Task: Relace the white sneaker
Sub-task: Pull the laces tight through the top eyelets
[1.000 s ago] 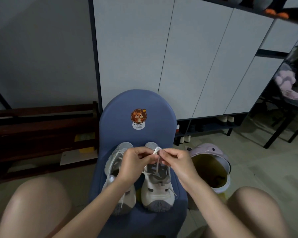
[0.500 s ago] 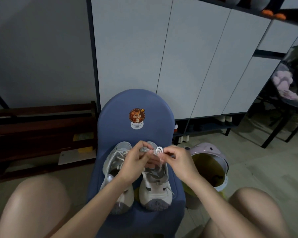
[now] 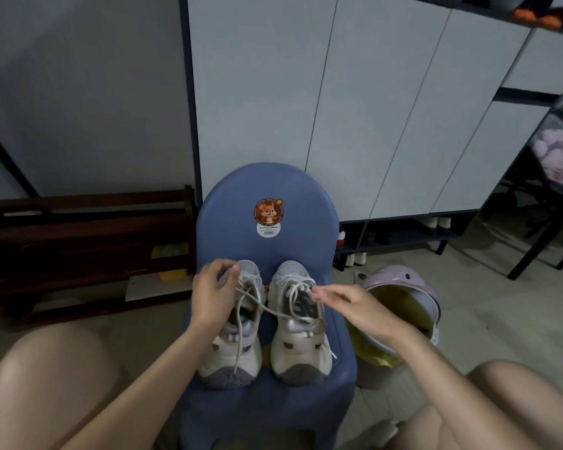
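Looking near to far: pair of white sneakers on blue chair (image 3: 267,404), toes toward camera, long axis running away. Right sneaker (image 3: 301,332) half laced, lace (image 3: 273,311) stretched sideways across gap toward left sneaker (image 3: 231,349). Left hand (image 3: 213,292) over left sneaker's collar, fingers curled, seems pinching lace end. Right hand (image 3: 345,302) at right sneaker's top eyelets, fingertips pinched on lace loop, so nearer for next threading. Lilac bin (image 3: 403,280) beside chair.

Bin (image 3: 403,289) just beside chair (image 3: 241,203).
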